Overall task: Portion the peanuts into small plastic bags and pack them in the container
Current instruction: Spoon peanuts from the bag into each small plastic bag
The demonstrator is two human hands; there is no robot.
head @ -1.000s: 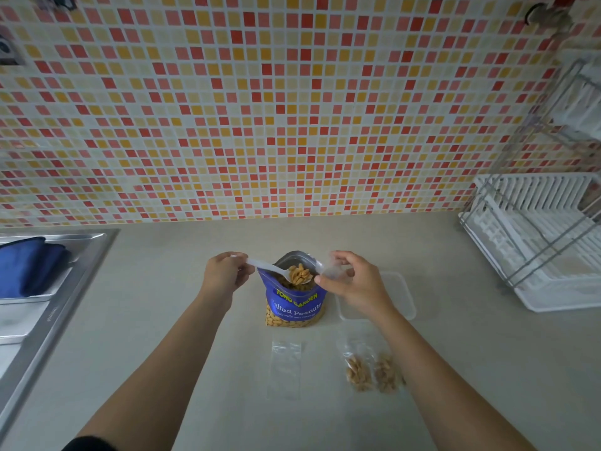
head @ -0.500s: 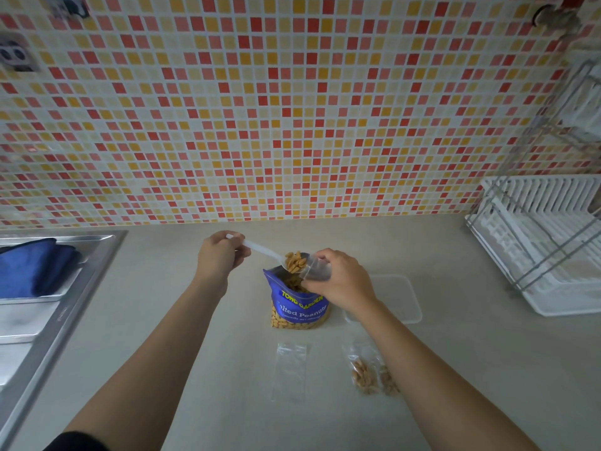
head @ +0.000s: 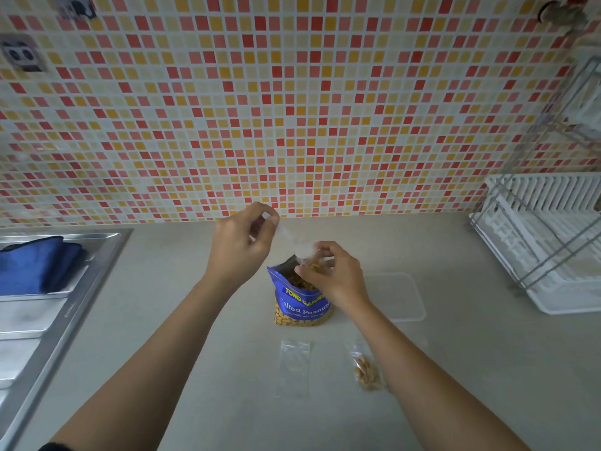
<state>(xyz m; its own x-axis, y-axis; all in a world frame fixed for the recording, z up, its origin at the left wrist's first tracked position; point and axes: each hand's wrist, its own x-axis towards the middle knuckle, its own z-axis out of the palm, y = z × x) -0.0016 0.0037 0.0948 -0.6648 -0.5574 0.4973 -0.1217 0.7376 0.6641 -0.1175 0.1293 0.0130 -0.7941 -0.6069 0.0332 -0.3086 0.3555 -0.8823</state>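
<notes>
An open blue bag of salted peanuts [head: 302, 304] stands on the counter. Just above its mouth my right hand [head: 335, 275] pinches a small clear plastic bag [head: 312, 260] that holds some peanuts. My left hand [head: 242, 242] grips a white plastic spoon [head: 286, 234], tilted with its bowl at the small bag's opening. Nearer to me lie an empty small bag [head: 294, 367] and a filled small bag of peanuts [head: 366, 372], partly hidden by my right forearm. A clear rectangular container [head: 398, 297] sits to the right of the peanut bag.
A steel sink drainboard [head: 48, 320] with a blue cloth [head: 35, 265] is at the left. A white dish rack [head: 546, 249] stands at the right. A tiled wall [head: 292, 109] rises behind the counter.
My left hand lifted the spoon of peanuts out of the blue bag and tipped it into the small bag held by my right hand. Both hands rose slightly.
</notes>
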